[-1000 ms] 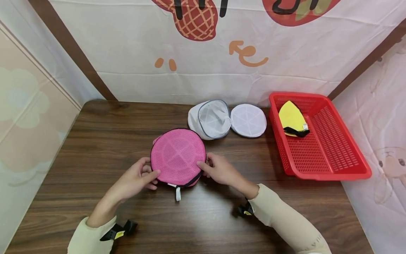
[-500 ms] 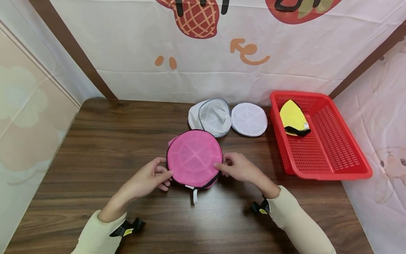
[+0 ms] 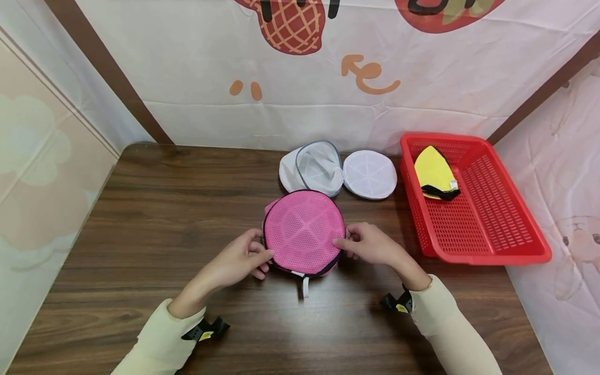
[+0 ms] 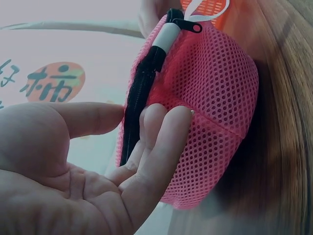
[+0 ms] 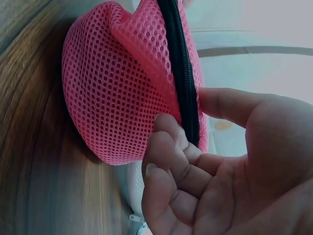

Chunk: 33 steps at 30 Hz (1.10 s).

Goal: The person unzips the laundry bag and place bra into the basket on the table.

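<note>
A pink mesh laundry bag (image 3: 303,229) with a round lid and black zipper edge stands between both hands on the table. My left hand (image 3: 239,259) pinches its left rim, thumb on the lid and fingers below the zipper (image 4: 139,100). On the opposite rim my right hand (image 3: 375,244) pinches the same way, its thumb (image 5: 227,103) against the lid side in the right wrist view. The zipper pull (image 4: 188,24) and a white loop show at the bag's near edge. The mesh side bulges below the rim, and its underside is hidden.
Behind the pink bag lies a white mesh laundry bag (image 3: 290,169) with its round lid (image 3: 370,175) flipped open to the right. A red plastic basket (image 3: 497,259) at the right holds a folded yellow bag (image 3: 432,172) with black trim. A printed cloth backdrop (image 3: 197,62) borders the wooden table (image 3: 187,192).
Both hands have shifted the pink laundry bag to the right across the table, keeping their pinch on its rim. It now sits just in front of the white bag.
</note>
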Motion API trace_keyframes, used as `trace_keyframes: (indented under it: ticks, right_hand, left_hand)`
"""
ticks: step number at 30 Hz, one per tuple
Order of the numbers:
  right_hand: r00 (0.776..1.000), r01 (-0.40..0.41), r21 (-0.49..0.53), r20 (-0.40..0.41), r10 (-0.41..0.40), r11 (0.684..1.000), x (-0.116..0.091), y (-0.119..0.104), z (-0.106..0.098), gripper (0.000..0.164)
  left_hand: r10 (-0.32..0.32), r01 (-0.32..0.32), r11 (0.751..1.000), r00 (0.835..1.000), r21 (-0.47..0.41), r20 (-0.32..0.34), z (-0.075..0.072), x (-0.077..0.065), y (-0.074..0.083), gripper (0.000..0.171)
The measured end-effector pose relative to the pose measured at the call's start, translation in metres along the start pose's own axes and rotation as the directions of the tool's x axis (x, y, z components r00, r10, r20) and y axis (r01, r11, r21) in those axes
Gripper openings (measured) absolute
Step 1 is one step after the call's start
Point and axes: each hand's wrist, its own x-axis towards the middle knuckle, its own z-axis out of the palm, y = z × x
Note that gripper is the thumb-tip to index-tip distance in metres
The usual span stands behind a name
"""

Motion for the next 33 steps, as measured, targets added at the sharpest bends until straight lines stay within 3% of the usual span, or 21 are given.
trace_keyframes:
  ticks: [15, 20, 26, 33]
  right_hand:
    - [0.997, -0.059, 0.006, -0.053, 0.059, 0.998, -0.002, 0.007, -0.004, 0.032]
    - [0.989, -0.066, -0.005, -0.133, 0.065, 0.998, -0.006, 0.007, -0.003, 0.030]
    - [0.939, 0.026, -0.139, -0.335, -0.071, 0.990, -0.015, -0.004, 0.009, 0.028]
    - [0.913, 0.146, -0.307, -0.325, -0.247, 0.941, -0.032, -0.025, 0.034, 0.032]
  left_hand:
    - [-0.058, 0.058, 0.997, 0.998, -0.046, -0.003, 0.009, 0.006, -0.004, 0.041]
    - [-0.080, 0.081, 0.996, 0.996, -0.025, 0.035, 0.007, 0.004, -0.010, 0.031]
    - [-0.086, 0.085, 0.996, 0.992, 0.010, 0.088, 0.011, -0.001, -0.018, 0.040]
    - [-0.103, 0.108, 0.994, 0.986, -0.035, 0.130, 0.028, 0.002, -0.022, 0.048]
